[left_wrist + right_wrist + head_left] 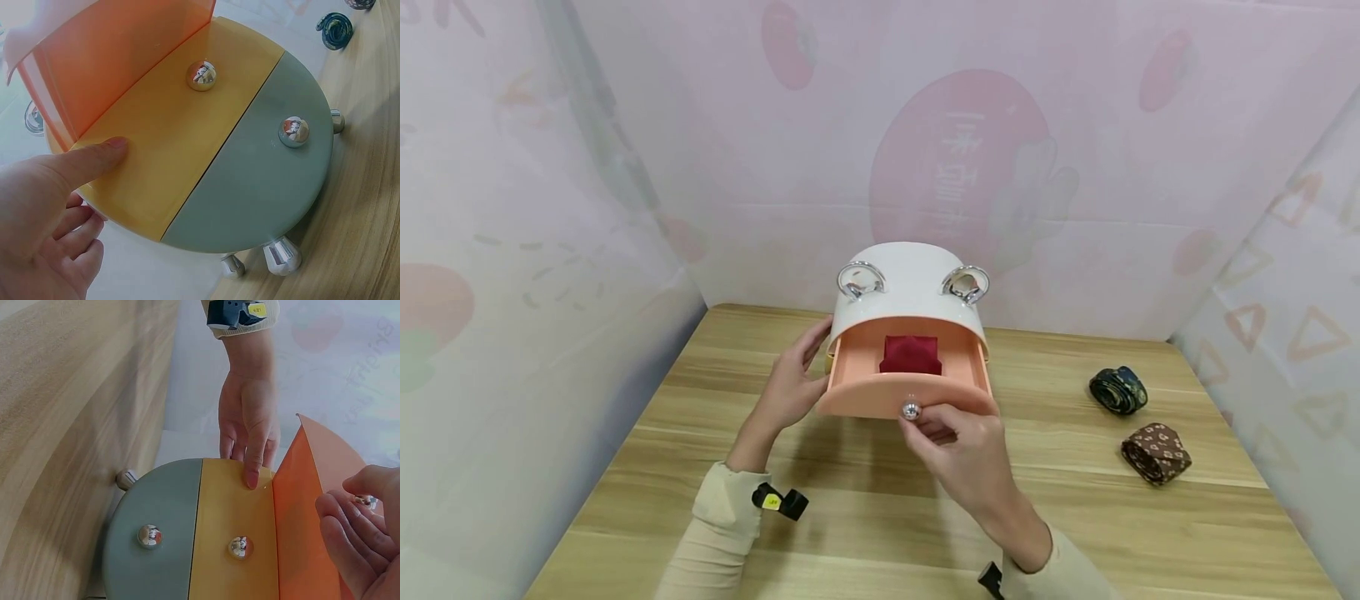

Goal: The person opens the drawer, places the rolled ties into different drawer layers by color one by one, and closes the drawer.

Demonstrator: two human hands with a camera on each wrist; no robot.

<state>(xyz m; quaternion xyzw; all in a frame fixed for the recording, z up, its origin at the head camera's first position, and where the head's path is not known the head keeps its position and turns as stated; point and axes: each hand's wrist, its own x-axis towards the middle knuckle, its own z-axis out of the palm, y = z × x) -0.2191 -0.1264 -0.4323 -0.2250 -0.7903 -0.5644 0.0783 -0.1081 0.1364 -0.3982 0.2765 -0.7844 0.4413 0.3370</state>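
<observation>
A small round-fronted drawer cabinet with a white shell stands on the table. Its top peach drawer is pulled out, and a dark red fabric bundle, like a rolled necktie, lies inside. My right hand pinches that drawer's silver knob between thumb and fingers. At the cabinet's left side, my left hand grips the edge, thumb over the yellow drawer front and fingers along the side. Below the yellow drawer, the grey-green drawer is closed, as is the yellow one.
Two rolled neckties lie on the wooden table at the right: a dark green patterned necktie and a brown floral necktie. Two silver loops stick up from the cabinet top. Printed cloth walls enclose the table behind and on both sides.
</observation>
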